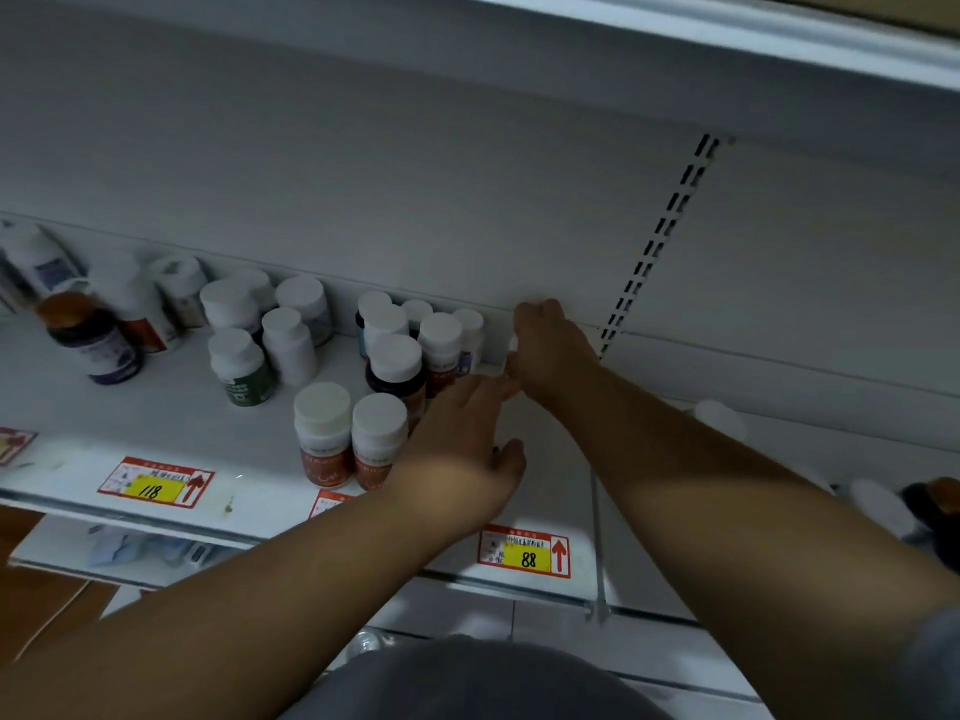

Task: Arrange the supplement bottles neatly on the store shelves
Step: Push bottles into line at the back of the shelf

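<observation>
My right hand (545, 340) is up at the back of the shelf (171, 407), by the rear wall, fingers curled round a white bottle (511, 348) of which only a sliver shows past my knuckles. My left hand (467, 444) lies lower, at about 7 o'clock from the right one, palm down with fingers straight and relaxed, their tips reaching toward that same bottle; I cannot tell whether they touch it.

Just at 9 o'clock from my right hand stands a tight cluster of white-capped bottles (415, 335) against the wall. At 9 o'clock from my left hand, near the shelf's front, two orange-labelled bottles (350, 439) stand side by side, touching. Further along at 9 o'clock is a looser group (270, 324), one with a green label (241, 368). At the far left a dark bottle with an amber cap (91, 337) leans, with more white ones behind it.

On the shelf's front edge are two price tags, one reading 118 (156, 483) and one reading 88 (524, 553). A slotted upright (657, 246) runs up the wall at 1 o'clock from my right hand.
</observation>
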Available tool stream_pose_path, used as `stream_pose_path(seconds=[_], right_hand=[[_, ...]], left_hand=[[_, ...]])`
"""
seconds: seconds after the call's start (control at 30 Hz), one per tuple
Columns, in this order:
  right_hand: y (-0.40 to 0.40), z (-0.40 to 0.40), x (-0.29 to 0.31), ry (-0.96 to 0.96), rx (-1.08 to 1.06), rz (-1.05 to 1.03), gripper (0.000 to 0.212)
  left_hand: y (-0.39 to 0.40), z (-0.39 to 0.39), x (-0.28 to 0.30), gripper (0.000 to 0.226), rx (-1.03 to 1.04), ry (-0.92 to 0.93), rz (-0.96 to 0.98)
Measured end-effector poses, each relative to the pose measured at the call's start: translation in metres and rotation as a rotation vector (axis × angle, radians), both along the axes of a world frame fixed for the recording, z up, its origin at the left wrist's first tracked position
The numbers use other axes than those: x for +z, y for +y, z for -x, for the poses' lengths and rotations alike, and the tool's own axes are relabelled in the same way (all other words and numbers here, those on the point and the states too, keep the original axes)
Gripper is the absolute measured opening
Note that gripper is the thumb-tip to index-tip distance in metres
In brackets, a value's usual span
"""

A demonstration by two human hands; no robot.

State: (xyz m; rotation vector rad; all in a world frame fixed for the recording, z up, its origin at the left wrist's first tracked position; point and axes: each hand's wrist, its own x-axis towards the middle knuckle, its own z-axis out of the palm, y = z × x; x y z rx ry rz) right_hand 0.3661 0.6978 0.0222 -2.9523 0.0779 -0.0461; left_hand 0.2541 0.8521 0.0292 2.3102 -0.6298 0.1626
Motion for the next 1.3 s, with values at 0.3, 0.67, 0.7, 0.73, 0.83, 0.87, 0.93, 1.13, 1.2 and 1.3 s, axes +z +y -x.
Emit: stream_pose_path(seconds=[0.3, 0.67, 0.7, 0.73, 0.83, 0.87, 0.93, 1.13, 1.2, 1.3], right_hand=[[-0.013, 0.045, 0.009, -0.235, -0.078, -0.399, 0.017], [-0.022, 0.135, 0.024, -0.214, -0.194, -0.584, 0.009], [-0.022, 0.14, 0.021, -0.177, -0.169, -0.549, 0.01], [-0.021, 0.145, 0.018, -0.137, -0.133, -0.503, 0.011], [-0.015, 0.154, 0.006, -0.054, 0.007, -0.395, 0.015], [-0.012, 0.155, 0.004, -0.043, 0.039, -0.385, 0.017], [-0.007, 0.155, 0.004, -0.048, 0.075, -0.369, 0.022], [-0.009, 0.155, 0.005, -0.051, 0.126, -0.35, 0.023], [-0.01, 0.154, 0.005, -0.047, 0.149, -0.323, 0.022], [-0.012, 0.155, 0.003, -0.057, 0.192, -0.292, 0.021]], left_hand=[[0.014, 0.001, -0.014, 0.044, -0.047, -0.08, -0.057], [0.02, 0.004, -0.018, 0.04, -0.213, -0.22, -0.4], [0.019, 0.003, -0.018, 0.04, -0.226, -0.227, -0.442], [0.019, 0.003, -0.017, 0.038, -0.235, -0.235, -0.469], [0.021, 0.002, -0.014, 0.032, -0.259, -0.252, -0.495], [0.022, 0.001, -0.014, 0.031, -0.266, -0.259, -0.496], [0.023, 0.001, -0.015, 0.034, -0.27, -0.262, -0.486], [0.025, -0.001, -0.021, 0.041, -0.264, -0.298, -0.468], [0.025, 0.001, -0.021, 0.039, -0.256, -0.304, -0.458], [0.026, 0.001, -0.021, 0.036, -0.252, -0.296, -0.445]])
